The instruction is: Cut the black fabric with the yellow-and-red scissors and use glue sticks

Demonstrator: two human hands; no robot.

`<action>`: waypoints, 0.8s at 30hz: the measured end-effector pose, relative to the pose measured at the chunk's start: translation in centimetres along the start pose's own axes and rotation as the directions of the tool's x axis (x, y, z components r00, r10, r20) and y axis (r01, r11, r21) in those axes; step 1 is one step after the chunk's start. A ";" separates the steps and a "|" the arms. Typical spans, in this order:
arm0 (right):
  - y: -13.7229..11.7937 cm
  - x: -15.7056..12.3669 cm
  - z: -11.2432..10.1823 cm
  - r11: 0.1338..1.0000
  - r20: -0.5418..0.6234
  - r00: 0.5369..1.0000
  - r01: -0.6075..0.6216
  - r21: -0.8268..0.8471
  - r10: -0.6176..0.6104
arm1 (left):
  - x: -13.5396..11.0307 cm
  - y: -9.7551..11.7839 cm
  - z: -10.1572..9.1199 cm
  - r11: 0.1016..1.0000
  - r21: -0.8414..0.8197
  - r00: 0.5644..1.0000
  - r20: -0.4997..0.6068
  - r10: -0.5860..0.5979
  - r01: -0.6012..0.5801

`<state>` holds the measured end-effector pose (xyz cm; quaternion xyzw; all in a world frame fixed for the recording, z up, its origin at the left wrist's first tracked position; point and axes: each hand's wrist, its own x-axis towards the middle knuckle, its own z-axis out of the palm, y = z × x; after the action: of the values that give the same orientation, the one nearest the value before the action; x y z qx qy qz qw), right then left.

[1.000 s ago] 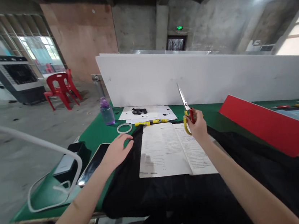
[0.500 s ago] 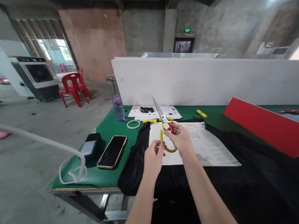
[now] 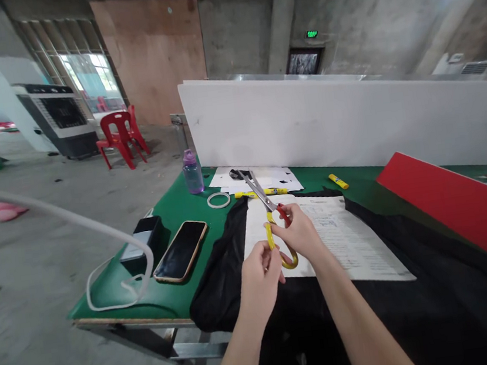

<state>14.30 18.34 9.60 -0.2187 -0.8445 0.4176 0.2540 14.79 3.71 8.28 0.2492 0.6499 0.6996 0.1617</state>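
My right hand (image 3: pixel 300 232) grips a pair of scissors (image 3: pixel 268 204) by the handles, which show yellow and red. The silver blades point away from me, slightly parted. My left hand (image 3: pixel 259 275) is closed, thumb and fingers pinched together at the yellow handle loop; whether a small thing is between the fingertips is hidden. Below both hands lies a printed paper sheet (image 3: pixel 349 246), resting on black cloth (image 3: pixel 221 286) that spreads over the table's front and my lap.
On the green table (image 3: pixel 172 215) are a phone (image 3: pixel 181 252), a black-and-grey device (image 3: pixel 142 242), a white cable (image 3: pixel 96 209), a purple bottle (image 3: pixel 193 174), a white ring (image 3: pixel 218 200) and yellow tubes (image 3: pixel 338 181). A white panel (image 3: pixel 328 119) stands behind; a red board (image 3: pixel 454 204) leans at right.
The scissors' blades have parted from closed. Both hands and the scissors sit slightly lower in view, and the camera has tilted down a little.
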 end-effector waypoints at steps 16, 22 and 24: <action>2.4 9.4 -1.3 0.766 0.365 0.783 0.600 -0.228 -0.505 | 7.5 -5.2 -14.9 0.209 0.943 0.959 0.223 0.176 -0.257; 5.0 8.8 1.0 0.794 0.274 0.814 0.570 -0.212 -0.512 | 8.2 -6.1 -15.7 0.359 0.913 0.962 0.105 0.254 -0.195; 5.7 8.5 1.1 0.796 0.244 0.820 0.566 -0.214 -0.517 | 8.2 -6.2 -16.0 0.401 0.897 0.951 0.063 0.302 -0.187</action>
<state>7.91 25.78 6.45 0.0366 -0.9401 0.2223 0.2558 -1.52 -4.42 2.77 0.3504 0.8841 0.2786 -0.1340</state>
